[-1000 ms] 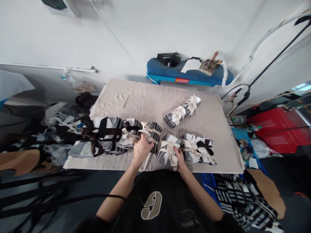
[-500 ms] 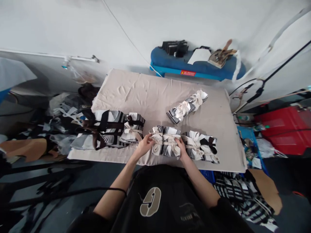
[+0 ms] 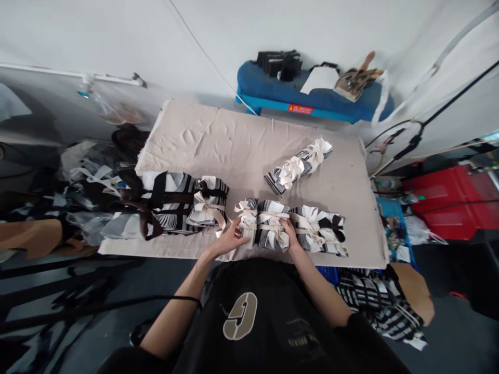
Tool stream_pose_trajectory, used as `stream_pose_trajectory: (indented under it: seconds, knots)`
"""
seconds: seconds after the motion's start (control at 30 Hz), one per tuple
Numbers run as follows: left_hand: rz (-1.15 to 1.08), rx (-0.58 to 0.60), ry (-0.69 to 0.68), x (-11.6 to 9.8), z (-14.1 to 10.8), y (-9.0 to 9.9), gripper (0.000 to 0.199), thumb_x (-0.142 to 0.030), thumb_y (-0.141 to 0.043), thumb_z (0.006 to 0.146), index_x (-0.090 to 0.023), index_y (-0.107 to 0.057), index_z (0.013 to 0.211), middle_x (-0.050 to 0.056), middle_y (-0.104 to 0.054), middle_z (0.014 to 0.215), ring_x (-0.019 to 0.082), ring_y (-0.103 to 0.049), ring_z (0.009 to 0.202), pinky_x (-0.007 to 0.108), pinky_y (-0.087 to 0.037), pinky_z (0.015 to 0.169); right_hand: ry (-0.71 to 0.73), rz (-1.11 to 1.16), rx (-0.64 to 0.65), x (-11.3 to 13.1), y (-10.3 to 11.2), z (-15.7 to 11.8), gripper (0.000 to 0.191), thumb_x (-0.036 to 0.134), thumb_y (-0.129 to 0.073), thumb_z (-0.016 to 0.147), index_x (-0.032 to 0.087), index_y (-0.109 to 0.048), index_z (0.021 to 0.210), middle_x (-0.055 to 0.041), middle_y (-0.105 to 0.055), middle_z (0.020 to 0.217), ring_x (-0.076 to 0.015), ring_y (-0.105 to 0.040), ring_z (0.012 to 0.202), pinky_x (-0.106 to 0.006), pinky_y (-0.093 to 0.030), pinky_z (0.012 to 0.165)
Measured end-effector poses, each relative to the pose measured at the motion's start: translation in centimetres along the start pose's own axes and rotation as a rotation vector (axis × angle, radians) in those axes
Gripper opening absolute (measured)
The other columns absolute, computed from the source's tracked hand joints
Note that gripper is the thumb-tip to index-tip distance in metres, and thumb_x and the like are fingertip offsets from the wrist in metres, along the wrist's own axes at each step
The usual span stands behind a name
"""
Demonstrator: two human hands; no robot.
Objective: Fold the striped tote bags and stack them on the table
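Striped black-and-white fabric bundles tied with cream strips lie in a row along the front of the table. My left hand [image 3: 229, 240] grips the left end of a fabric bundle [image 3: 271, 236], its thumb and fingers at the edge. At this bundle's right side, my right hand [image 3: 290, 235] has its fingers curled against the cloth; some fingertips are hidden. Close on the right is another tied bundle [image 3: 307, 228] with cream and black strips. To the left sits a smaller bundle [image 3: 208, 205], a loose cream strip trailing from it toward my left hand.
A separate tied bundle [image 3: 298, 166] lies diagonally farther back on the cloth-covered table [image 3: 202, 135]. Larger dark-strapped bundles [image 3: 171, 197] are at the left. Behind stands a blue padded board [image 3: 249, 78] with an iron [image 3: 351, 85]. Striped fabric [image 3: 390, 306] is heaped below right.
My left hand has shifted slightly down and its thumb now lies lower along the bundle's end. My right hand stays at the bundle's right side. The camera view has moved slightly.
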State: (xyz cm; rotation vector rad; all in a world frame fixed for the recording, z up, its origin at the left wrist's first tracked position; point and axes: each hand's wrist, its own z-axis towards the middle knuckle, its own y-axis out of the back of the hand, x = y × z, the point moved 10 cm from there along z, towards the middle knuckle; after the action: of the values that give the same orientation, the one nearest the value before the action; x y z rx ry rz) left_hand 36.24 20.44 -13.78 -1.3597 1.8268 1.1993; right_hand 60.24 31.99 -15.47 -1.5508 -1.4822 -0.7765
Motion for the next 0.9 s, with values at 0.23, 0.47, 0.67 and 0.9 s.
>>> stream_pose_trajectory:
  seconds: [0.23,0.47,0.67,0.9]
  knots:
    - [0.133,-0.018,0.009,-2.1,-1.1,-0.1,0.083,-0.032,-0.067,0.079,-0.014,-0.038,0.155,0.010,-0.069,0.110,0.023,-0.069,0.094,0.036,-0.055,0.090,-0.044,0.033,0.018,-0.5,-0.1,-0.2,0.053,0.052,-0.080,0.066,0.024,-0.069,0.110,-0.0014,-0.078,0.108,-0.0256,-0.071,0.103,-0.036,-0.055,0.094]
    - [0.441,-0.379,-0.076,-5.6,-2.4,2.8,0.050,-0.042,-0.061,0.093,-0.020,-0.057,0.138,0.012,-0.061,0.118,0.027,-0.067,0.107,0.036,-0.055,0.088,-0.046,-0.085,0.029,0.8,0.1,-1.0,0.048,0.050,-0.078,0.069,0.025,-0.072,0.110,-0.0020,-0.077,0.115,-0.0284,-0.067,0.114,-0.040,-0.049,0.105]
    - [0.432,-0.270,-0.379,-7.4,-1.5,2.1,0.038,-0.025,-0.058,0.095,-0.025,-0.058,0.133,0.007,-0.057,0.116,0.019,-0.066,0.094,0.030,-0.056,0.086,0.048,-0.220,-0.058,3.0,1.1,-2.4,0.058,0.045,-0.071,0.075,0.026,-0.065,0.129,-0.0054,-0.067,0.137,-0.0299,-0.059,0.130,-0.046,-0.044,0.114]
    - [0.403,-0.188,-0.410,-6.5,-1.4,1.8,0.015,-0.022,-0.058,0.095,-0.023,-0.064,0.109,0.007,-0.056,0.112,0.015,-0.065,0.086,0.029,-0.058,0.082,0.840,-0.742,-0.134,13.5,-3.8,-10.5,0.032,0.031,-0.054,0.096,0.023,-0.066,0.124,-0.0134,-0.063,0.128,-0.0298,-0.057,0.126,-0.053,-0.042,0.113]
